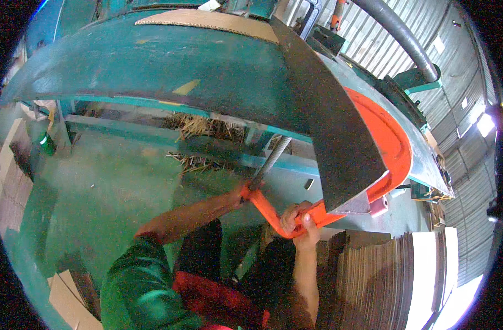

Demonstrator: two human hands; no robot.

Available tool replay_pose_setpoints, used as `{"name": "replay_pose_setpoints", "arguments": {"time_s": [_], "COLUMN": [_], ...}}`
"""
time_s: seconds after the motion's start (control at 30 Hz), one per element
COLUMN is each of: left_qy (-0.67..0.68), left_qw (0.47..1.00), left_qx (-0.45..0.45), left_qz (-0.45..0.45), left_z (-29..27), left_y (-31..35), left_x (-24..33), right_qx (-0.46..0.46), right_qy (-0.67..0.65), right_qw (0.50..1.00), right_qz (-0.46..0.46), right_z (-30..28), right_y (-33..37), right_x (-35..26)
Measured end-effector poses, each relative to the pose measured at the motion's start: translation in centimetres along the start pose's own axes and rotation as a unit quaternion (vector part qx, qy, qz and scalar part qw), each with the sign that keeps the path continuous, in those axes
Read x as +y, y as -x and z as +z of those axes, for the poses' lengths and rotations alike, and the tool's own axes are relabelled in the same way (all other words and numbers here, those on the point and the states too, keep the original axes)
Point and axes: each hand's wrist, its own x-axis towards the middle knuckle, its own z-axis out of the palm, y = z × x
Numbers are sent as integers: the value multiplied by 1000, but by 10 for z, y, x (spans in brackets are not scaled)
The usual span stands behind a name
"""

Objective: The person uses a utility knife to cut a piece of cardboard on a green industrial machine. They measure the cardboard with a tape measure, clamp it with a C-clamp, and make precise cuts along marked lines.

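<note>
Low in the frame's centre, our right hand (pixel 300 221) grasps the orange clamp (pixel 393 148), our left hand (pixel 241 197) gripping its threaded screw (pixel 271 159) end. We're apparently positioning it; next calls for steady support.

Orange C-clamp frame (pixel 393 144): smooth, painted metal. Clamp screw (pixel 273 158): ridged metal. Green tabletop (pixel 169 60): scuffed paint. Cardboard stack (pixel 375 269), near right: matt.

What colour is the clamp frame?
The clamp frame is bright orange, showing best in the head view.
</note>
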Motion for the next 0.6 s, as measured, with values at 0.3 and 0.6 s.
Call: {"name": "replay_pose_setpoints", "arguments": {"time_s": [0.3,0.6], "left_qy": [-82,-101], "left_qw": [974,993], "left_qx": [167,-32], "left_qz": [129,-49], "left_z": [6,54], "left_y": [-5,20], "left_x": [-12,65], "right_qx": [-157,-146], "right_qy": [12,1], "right_qw": [987,989], "right_qz": [24,24], "right_z": [31,35], "right_y": [-12,-13], "right_x": [-40,-40]}}
